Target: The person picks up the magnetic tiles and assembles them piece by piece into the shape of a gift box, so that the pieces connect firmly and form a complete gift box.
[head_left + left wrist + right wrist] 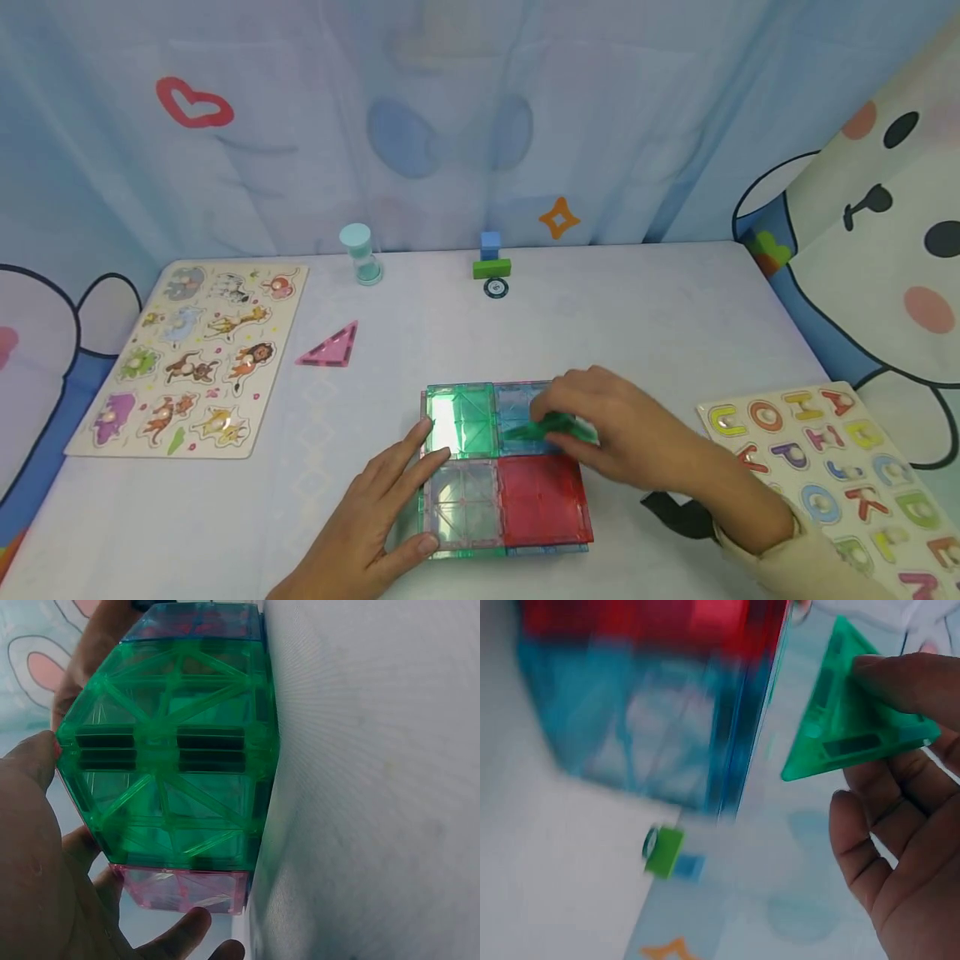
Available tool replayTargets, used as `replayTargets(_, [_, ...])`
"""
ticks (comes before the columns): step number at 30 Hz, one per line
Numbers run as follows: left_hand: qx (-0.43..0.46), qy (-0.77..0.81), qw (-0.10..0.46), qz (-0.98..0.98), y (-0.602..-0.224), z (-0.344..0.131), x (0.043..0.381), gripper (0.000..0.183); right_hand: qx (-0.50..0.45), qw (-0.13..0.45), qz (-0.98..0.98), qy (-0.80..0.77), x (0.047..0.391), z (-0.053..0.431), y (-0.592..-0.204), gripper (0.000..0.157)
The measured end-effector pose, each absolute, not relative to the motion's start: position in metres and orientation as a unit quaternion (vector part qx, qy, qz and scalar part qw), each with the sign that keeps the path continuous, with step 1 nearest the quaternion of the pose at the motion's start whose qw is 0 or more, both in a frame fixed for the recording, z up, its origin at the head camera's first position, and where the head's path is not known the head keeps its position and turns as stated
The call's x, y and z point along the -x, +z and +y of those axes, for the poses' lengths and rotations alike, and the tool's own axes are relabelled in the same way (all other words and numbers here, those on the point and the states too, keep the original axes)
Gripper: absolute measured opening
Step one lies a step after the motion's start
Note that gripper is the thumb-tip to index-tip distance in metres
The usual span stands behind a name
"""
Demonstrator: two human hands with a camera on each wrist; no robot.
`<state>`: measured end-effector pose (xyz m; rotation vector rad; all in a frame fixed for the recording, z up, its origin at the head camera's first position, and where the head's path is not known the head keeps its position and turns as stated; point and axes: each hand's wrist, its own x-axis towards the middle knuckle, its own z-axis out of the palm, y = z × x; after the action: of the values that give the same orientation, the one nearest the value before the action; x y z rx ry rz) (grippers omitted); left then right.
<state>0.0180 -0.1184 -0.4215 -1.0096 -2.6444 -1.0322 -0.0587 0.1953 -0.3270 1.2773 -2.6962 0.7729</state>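
A box built of translucent magnetic tiles stands on the table, its top made of a green tile, a blue tile, a clear pinkish tile and a red tile. My left hand rests along its left edge, fingers spread and touching the top rim. Green side tiles face that hand in the left wrist view. Over the blue tile, my right hand pinches a green triangular magnetic tile between thumb and fingers. In the right wrist view the triangle is apart from the box.
A pink triangular tile lies left of the box. An animal puzzle board is at the left, a letter puzzle board at the right, under the right forearm. Along the back stand an hourglass, a blue block and a green block.
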Motion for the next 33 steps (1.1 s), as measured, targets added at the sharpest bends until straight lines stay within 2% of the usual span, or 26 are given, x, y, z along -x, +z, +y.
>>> replayTargets(4, [0.34, -0.349, 0.074, -0.87, -0.422, -0.118, -0.018, 0.072, -0.451, 0.051, -0.863, 0.222, 0.043, 0.18, -0.329, 0.037])
replayTargets(8, [0.344, -0.35, 0.081, -0.867, -0.423, -0.119, -0.017, 0.07, -0.425, 0.047, -0.877, 0.22, 0.038, 0.18, -0.332, 0.046])
replayTargets(10, [0.346, -0.35, 0.089, -0.866, -0.423, -0.121, -0.015, 0.07, -0.39, 0.029, -0.891, 0.23, 0.034, 0.185, -0.332, 0.058])
replayTargets(13, [0.33, -0.337, 0.104, -0.876, -0.419, -0.129, -0.007, 0.071, -0.319, -0.017, -0.908, 0.272, 0.025, 0.197, -0.333, 0.085])
replayTargets(17, [0.246, -0.254, 0.117, -0.928, -0.412, -0.154, 0.022, 0.073, -0.266, -0.054, -0.89, 0.367, 0.013, 0.214, -0.349, 0.117])
replayTargets(19, [0.191, -0.192, 0.109, -0.956, -0.411, -0.169, 0.043, 0.074, -0.258, -0.073, -0.872, 0.409, 0.006, 0.217, -0.358, 0.127])
replayTargets(23, [0.115, -0.116, 0.07, -0.984, -0.413, -0.189, 0.082, 0.075, -0.255, -0.105, -0.843, 0.461, -0.008, 0.212, -0.373, 0.132])
replayTargets(26, [0.088, -0.098, 0.046, -0.99, -0.415, -0.193, 0.101, 0.073, -0.248, -0.106, -0.837, 0.476, -0.012, 0.208, -0.381, 0.132])
replayTargets(29, [0.087, -0.08, 0.055, -0.991, -0.416, -0.192, 0.11, 0.061, -0.246, -0.098, -0.838, 0.477, -0.011, 0.207, -0.385, 0.132])
replayTargets(33, [0.13, -0.048, 0.099, -0.985, -0.416, -0.187, 0.113, 0.04, -0.261, -0.089, -0.832, 0.481, -0.01, 0.208, -0.389, 0.132])
